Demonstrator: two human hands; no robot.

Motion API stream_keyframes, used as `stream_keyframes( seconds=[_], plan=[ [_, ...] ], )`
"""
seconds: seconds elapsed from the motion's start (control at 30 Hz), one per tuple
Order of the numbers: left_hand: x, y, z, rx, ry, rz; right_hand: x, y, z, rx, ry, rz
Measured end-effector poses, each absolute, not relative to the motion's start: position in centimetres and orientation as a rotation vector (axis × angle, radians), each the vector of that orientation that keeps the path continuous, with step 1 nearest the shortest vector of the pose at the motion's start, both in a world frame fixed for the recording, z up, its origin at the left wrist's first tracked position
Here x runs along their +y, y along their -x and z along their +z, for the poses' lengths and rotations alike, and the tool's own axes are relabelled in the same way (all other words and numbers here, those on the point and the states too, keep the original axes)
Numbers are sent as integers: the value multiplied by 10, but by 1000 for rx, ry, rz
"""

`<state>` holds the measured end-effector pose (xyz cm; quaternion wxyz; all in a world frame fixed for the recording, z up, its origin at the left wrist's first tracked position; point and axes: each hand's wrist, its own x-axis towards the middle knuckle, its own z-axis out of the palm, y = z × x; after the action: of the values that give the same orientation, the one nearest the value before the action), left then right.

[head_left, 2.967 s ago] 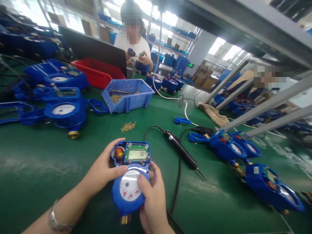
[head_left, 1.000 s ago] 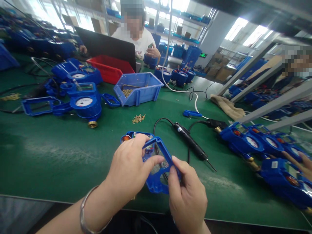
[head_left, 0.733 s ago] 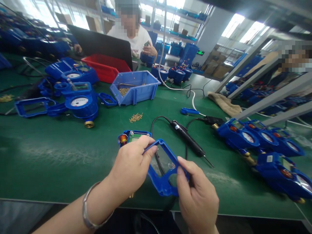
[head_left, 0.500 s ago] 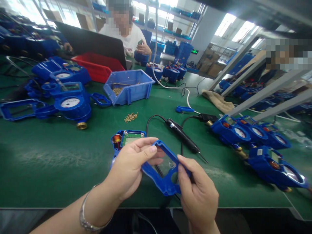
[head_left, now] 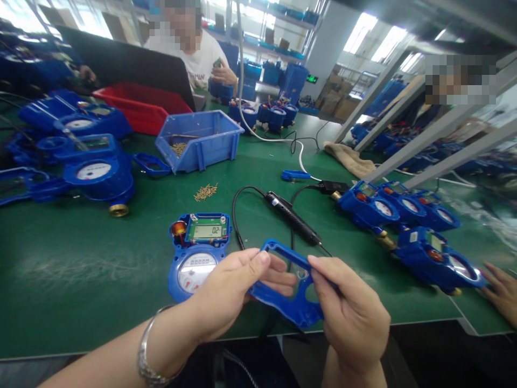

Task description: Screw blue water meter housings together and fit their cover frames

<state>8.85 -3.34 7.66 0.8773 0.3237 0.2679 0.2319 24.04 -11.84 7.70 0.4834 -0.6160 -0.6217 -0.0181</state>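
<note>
A blue plastic meter cover with a window opening and a round hole is held up between my two hands above the table's front edge. My left hand pinches its left side with the thumb on top and fingers behind. My right hand grips its right end between thumb and fingers. Behind my left hand lies an uncovered blue water meter, its green circuit board and lit display showing above a round dial, partly hidden by that hand. A black electric screwdriver rests beyond the cover.
Brass screws lie loose before a blue bin; a red bin is behind. Blue meters crowd the left, and several more the right, where another person's hand reaches in. A co-worker sits opposite.
My hands and the cover have shifted right relative to the uncovered meter, which now shows its display and dial. The view has turned slightly. Another person's hand has appeared at the right edge.
</note>
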Motion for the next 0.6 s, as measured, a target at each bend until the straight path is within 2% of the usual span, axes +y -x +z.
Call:
stream_keyframes(
  seconds=[0.1, 0.17, 0.27, 0.37, 0.47, 0.6],
  plan=[
    [-37, -85, 75, 488, -950, 348, -118, -251, 82, -1519, 1505, -2],
    [-41, -81, 75, 379, -1197, 79, -116, -260, 84, -1449, 1549, -25],
    [-46, -75, 77, 515, -1519, -103, -112, -270, 84, -1341, 1623, -47],
    [-43, -69, 78, 757, -1418, 253, -110, -273, 83, -1339, 1625, 2],
    [-34, -67, 80, 746, -1040, 586, -108, -267, 83, -1385, 1589, 56],
    [-34, -73, 82, 550, -833, 541, -100, -253, 86, -1581, 1462, 154]
  ],
)
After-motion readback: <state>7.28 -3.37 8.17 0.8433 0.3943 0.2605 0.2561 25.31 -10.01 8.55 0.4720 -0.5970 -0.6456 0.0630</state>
